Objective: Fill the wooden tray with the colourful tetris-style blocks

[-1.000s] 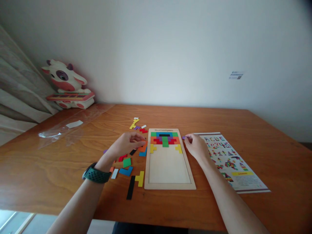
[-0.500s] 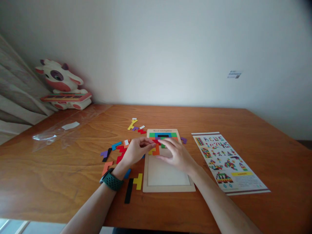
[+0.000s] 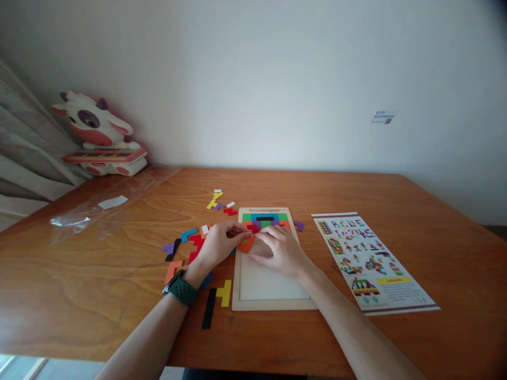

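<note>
Cow toy (image 3: 97, 134) far left by wall. Loose coloured pieces (image 3: 190, 248) scattered on tabletop (image 3: 79, 295), left of wooden puzzle board (image 3: 273, 295). Left hand (image 3: 217, 245) fingers pinch orange piece (image 3: 246, 244) at board's left edge. Right hand (image 3: 279, 250) flat over board beside piece, grip loose, holding nothing visible. Pattern sheet (image 3: 368, 258) right.

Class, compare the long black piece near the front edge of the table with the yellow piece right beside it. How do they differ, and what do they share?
The black piece is a long straight bar; the yellow piece is shorter and stepped, with an offset. The black piece is dark and runs toward the table's front edge; the yellow piece is bright and sits closer to the wooden tray. Both lie flat on the table, loose, outside the tray, untouched by either hand.
</note>
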Tool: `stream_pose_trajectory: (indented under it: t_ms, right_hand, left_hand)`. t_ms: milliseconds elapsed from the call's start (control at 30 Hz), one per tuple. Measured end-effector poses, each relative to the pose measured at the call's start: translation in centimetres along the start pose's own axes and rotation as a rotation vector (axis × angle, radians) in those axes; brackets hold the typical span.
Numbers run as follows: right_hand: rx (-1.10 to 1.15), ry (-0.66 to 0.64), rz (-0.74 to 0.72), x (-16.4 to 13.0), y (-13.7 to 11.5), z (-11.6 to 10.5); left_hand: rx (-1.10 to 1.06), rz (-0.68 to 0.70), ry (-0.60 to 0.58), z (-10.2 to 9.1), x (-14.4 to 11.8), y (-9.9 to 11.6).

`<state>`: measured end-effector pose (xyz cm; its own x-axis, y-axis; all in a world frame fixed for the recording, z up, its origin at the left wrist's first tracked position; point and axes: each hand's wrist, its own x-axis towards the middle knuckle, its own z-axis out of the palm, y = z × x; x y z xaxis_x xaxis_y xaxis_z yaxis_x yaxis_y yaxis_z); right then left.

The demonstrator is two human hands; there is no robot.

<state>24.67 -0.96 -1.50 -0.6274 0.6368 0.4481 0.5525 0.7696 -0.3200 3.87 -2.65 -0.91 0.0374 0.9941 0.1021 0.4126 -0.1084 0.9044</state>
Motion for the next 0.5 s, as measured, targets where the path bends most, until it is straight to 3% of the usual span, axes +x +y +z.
stream_pose_trajectory:
  t_ms: [200, 333, 500]
  right_hand:
    - [-0.043, 0.058, 0.04, 0.3, -0.3, 0.2]
    - [0.125, 0.106, 0.098, 0.1, 0.0, 0.4]
    - [0.413, 0.1, 0.223, 0.1, 0.0, -0.2]
  left_hand:
    - [-0.185, -0.036, 0.022, 1.1, -0.1, 0.8]
    - [-0.106, 0.002, 0.015, 0.9, -0.3, 1.1]
    - [0.186, 0.078, 0.052, 0.1, -0.5, 1.1]
